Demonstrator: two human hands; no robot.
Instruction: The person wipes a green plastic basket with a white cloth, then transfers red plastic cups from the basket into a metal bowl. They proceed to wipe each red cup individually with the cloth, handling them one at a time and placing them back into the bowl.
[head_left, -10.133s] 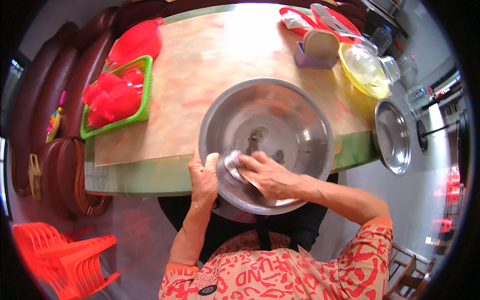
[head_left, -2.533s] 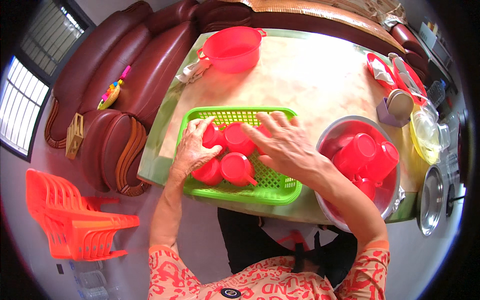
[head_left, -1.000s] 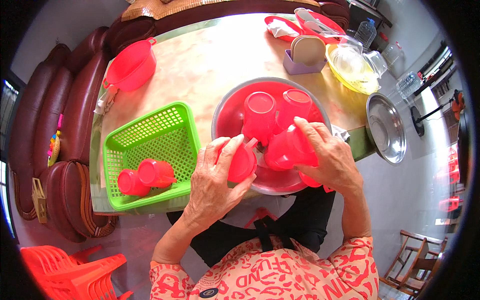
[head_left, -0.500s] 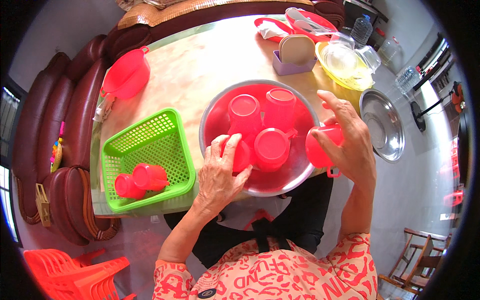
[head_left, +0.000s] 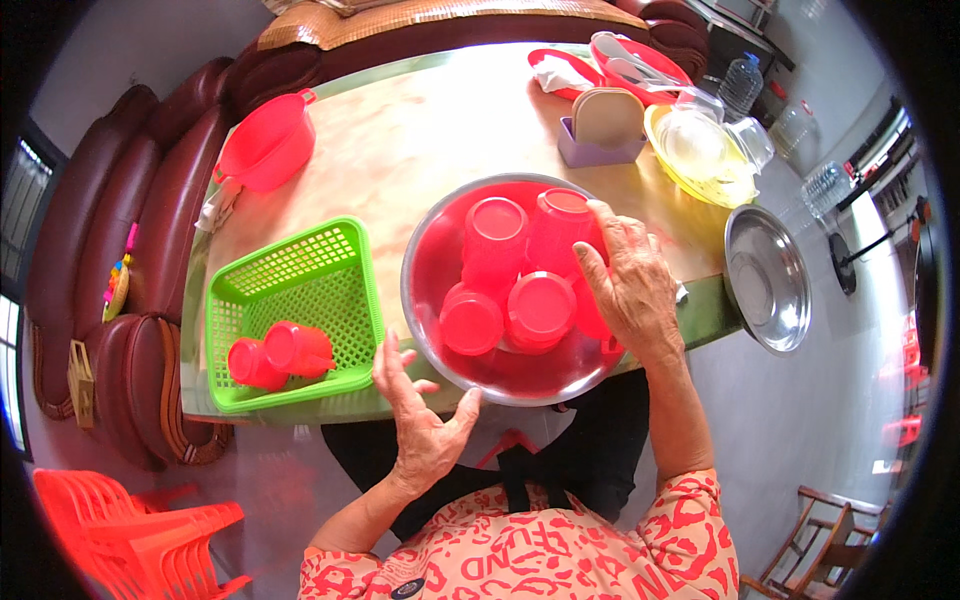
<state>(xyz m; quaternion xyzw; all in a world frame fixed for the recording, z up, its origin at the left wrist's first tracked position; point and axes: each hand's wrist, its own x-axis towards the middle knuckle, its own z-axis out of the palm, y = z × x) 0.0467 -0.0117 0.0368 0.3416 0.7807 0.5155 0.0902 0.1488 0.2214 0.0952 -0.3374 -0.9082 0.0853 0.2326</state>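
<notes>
On the tabletop (head_left: pixel 385 165), red cups (head_left: pixel 541 305) are seemingly being gathered in the basin (head_left: pixel 575 375); grasping is called for at the basket (head_left: pixel 371 295), left of it. Left hand (head_left: pixel 425 430): fingers spread, empty; right hand (head_left: pixel 637 290): grip cannot be told.

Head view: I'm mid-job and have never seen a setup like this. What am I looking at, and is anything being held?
There's no machine here: these are a person's bare hands, seen from above by a wide fisheye camera on their head, so straight edges look bent. The picture's left is the person's left.

On the table are a green basket with two red cups and, right of it, a metal basin with more red cups inside. Farther back are a red tub and a purple box.

The left hand is open and empty. The right hand is over the basin's right side; whether it grips a cup, I can't tell.
</notes>
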